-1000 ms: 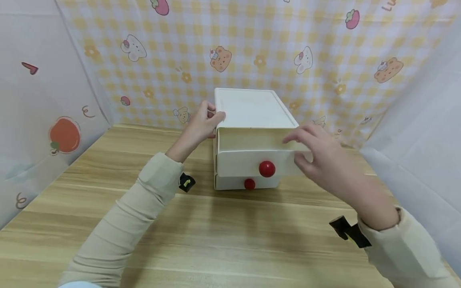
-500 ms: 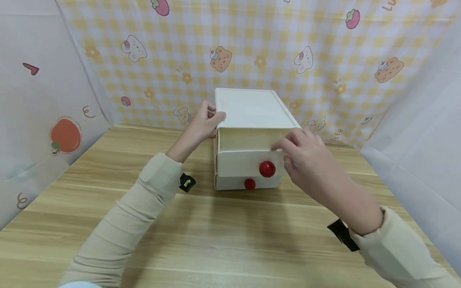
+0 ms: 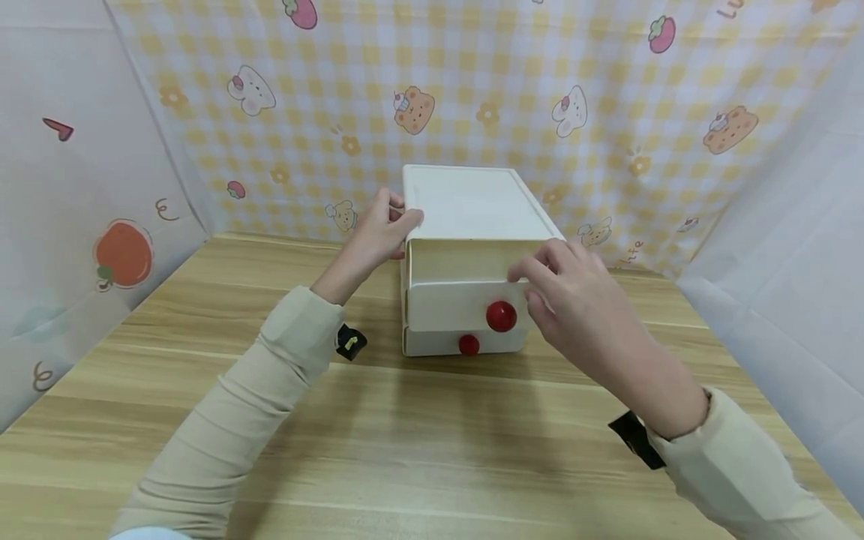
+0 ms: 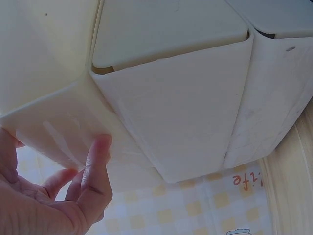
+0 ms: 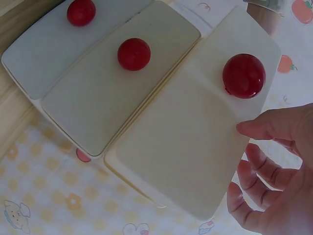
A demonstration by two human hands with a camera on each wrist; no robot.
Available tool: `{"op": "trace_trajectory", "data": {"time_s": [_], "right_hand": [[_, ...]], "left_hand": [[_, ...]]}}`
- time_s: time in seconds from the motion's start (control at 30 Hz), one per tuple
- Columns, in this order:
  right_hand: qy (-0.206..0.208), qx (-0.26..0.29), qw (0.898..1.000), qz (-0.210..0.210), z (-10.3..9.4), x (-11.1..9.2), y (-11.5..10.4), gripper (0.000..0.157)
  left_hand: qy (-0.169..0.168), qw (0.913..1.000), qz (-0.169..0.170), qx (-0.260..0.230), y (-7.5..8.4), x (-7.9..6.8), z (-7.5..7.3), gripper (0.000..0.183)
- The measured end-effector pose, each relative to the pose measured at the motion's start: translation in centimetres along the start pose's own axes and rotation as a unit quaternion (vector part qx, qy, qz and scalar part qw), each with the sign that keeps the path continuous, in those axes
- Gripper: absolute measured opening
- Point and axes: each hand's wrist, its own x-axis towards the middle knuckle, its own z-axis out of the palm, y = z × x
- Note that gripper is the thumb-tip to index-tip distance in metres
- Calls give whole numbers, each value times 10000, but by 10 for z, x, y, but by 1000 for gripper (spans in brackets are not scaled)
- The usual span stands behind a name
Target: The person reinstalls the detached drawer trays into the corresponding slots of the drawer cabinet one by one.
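A white mini drawer cabinet with red ball knobs stands on the table. Its top drawer is pulled out, and part of the inside shows over the front panel. My left hand holds the cabinet's upper left edge, thumb on the top; the left wrist view shows this hand against the cabinet's side. My right hand pinches the upper edge of the drawer front, right of the red knob. In the right wrist view its thumb lies on the front panel, with the other fingers beyond the edge.
Below the pulled-out drawer, a lower drawer front with another red knob shows. The wooden table spreads toward me. A yellow checked cloth with cartoon prints hangs behind, and pale cloths hang at both sides.
My right hand has come leftward from the drawer's right side onto the upper edge of its front, then stays nearly still. The left hand and the drawer have not visibly moved.
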Motion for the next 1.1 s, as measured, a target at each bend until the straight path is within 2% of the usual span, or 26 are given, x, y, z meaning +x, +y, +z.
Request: {"op": "trace_trajectory", "data": {"time_s": [0.47, 1.1], "right_hand": [[361, -86, 9991, 195, 10, -1, 2, 28], [340, -187, 9980, 496, 24, 9, 9, 26]], "left_hand": [[0, 10000, 19, 2, 1, 0, 1, 35], [8, 10000, -43, 23, 0, -1, 0, 37]]}}
